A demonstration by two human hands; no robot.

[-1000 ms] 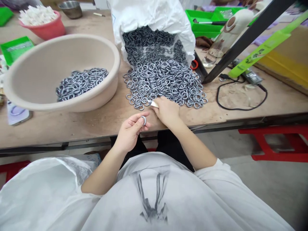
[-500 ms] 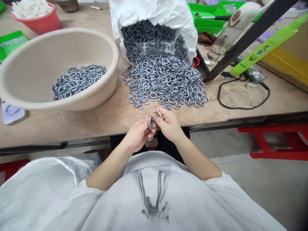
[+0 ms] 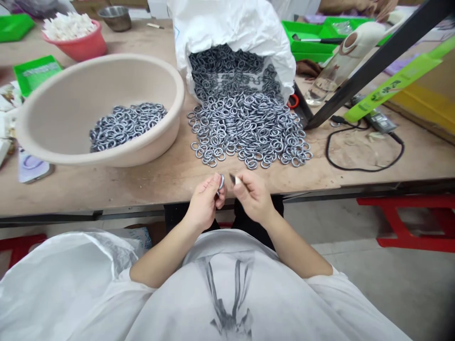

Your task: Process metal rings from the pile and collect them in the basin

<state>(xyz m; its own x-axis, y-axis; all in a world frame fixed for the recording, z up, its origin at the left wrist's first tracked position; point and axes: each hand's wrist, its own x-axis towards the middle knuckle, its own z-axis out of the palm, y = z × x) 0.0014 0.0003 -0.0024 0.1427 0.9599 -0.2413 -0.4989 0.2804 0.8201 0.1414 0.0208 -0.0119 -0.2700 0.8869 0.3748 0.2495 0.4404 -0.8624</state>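
Note:
My left hand [image 3: 206,201] pinches a grey ring [image 3: 222,182] between thumb and fingers, just above the table's front edge. Close by on the right, my right hand [image 3: 254,196] is closed around a small knife [image 3: 232,178]; its dark tip points toward the ring, and most of its handle is hidden by the fingers. A narrow gap separates the two hands. Beyond them lies a heap of similar grey rings [image 3: 249,128], spilling from a white sack [image 3: 234,28]. More rings [image 3: 128,124] lie inside a large beige basin [image 3: 156,154] on the left.
A black post [image 3: 362,71] slants up at the right, beside a clear bottle [image 3: 325,83] and a looped black cable [image 3: 329,154]. Green trays [image 3: 305,45], a red bowl [image 3: 78,47] and a metal bowl [image 3: 115,19] stand farther back. A red stool [image 3: 412,227] is below.
My hands have moved apart slightly, and the knife has drawn away from the ring. It has turned in my right hand. The view has shifted, so the table contents appear lower and farther right.

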